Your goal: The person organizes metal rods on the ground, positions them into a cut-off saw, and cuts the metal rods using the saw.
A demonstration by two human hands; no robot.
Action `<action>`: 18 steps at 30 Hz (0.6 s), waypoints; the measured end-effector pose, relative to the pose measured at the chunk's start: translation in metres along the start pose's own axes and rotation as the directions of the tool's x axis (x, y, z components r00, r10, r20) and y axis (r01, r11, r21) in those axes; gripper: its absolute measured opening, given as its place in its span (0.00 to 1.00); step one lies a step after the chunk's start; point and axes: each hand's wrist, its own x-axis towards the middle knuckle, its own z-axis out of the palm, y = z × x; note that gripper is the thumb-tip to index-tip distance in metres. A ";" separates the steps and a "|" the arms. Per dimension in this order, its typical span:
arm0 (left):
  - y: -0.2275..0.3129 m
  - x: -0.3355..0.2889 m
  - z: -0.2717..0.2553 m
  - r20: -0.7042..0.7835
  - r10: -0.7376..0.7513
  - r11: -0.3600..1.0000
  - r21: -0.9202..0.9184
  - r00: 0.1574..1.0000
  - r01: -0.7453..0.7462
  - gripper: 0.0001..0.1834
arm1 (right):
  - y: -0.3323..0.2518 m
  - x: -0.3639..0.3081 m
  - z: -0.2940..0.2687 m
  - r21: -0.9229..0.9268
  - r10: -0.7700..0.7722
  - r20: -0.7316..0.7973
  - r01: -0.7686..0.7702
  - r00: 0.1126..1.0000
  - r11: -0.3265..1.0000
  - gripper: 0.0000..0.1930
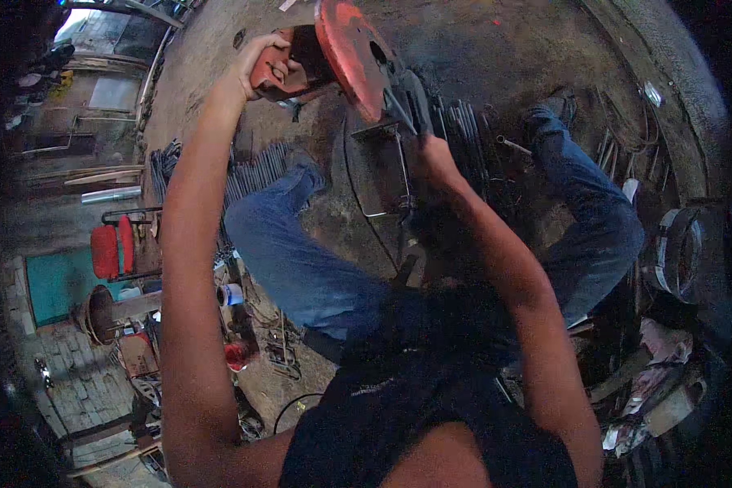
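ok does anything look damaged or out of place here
Nothing looks clearly spilled or broken. The red round plate, beside the red housing in the left hand, looks scuffed, with dark marks on its paint, perhaps ordinary wear. Crumpled pale material lies untidily at lower right.

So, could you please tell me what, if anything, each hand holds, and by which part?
The left hand grips the red machine by its handle; what the right hand holds, if anything, cannot be told.
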 end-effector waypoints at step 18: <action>-0.016 0.009 -0.012 -0.065 0.103 0.987 0.132 0.993 -0.093 0.15 | 0.027 0.005 -0.001 0.197 0.114 -0.065 -0.099 0.991 0.975 0.21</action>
